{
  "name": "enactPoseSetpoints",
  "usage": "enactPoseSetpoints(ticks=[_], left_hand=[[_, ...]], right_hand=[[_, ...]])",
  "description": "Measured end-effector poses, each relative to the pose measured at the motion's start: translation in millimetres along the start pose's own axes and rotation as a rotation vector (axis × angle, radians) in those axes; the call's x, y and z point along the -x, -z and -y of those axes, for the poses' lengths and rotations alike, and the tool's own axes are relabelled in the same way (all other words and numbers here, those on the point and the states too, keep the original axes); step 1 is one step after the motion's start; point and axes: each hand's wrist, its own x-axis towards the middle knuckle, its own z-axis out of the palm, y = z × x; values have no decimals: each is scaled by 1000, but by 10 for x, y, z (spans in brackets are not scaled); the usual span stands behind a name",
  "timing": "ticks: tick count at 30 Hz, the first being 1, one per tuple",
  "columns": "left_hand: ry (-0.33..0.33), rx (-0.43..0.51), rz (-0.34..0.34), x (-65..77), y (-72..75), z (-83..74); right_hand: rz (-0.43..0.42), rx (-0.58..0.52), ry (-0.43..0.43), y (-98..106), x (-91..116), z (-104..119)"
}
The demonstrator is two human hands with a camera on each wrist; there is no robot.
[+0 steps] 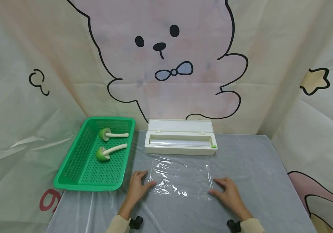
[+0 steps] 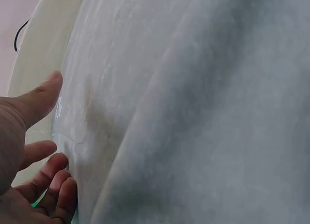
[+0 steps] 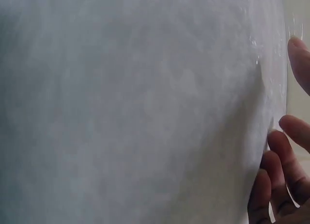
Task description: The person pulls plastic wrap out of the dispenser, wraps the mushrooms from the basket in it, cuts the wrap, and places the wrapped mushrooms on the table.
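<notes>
A clear sheet of plastic wrap (image 1: pixel 181 178) lies flat on the grey-covered table, with shiny creases along its edges. At its left edge is my left hand (image 1: pixel 137 186), thumb spread apart from the other fingers. My right hand (image 1: pixel 227 192) is at the right edge, its thumb and fingers likewise apart. In the left wrist view the left fingers (image 2: pixel 55 183) rest on the cover. The right wrist view shows the right fingers (image 3: pixel 278 158) low against the surface, with the thumb raised. Neither hand grips anything.
Behind the wrap stands a white plastic-wrap dispenser box (image 1: pixel 181 151), lid raised, with a green piece at its right end. To the left, a green basket (image 1: pixel 82 168) holds two green-capped mushroom shapes, an upper mushroom (image 1: pixel 105 134) and a lower mushroom (image 1: pixel 103 154). A printed curtain (image 1: pixel 265 64) hangs behind.
</notes>
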Motion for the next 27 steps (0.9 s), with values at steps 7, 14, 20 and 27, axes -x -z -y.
enactPoseSetpoints(ticks=[7,14,20,27], left_hand=[[1,15,-54,26,-57,-12],[-10,15,-128,73,-123,-32],[1,84,-119,77,-125,-49],[117,347,24,54,-32,-75]], right_hand=[[-19,12,-76,-92,19,45],[-89,5,-55,-158,54,105],[-110,-25,-68,-169,60,152],[-23,-212,-202,-94,44,222]])
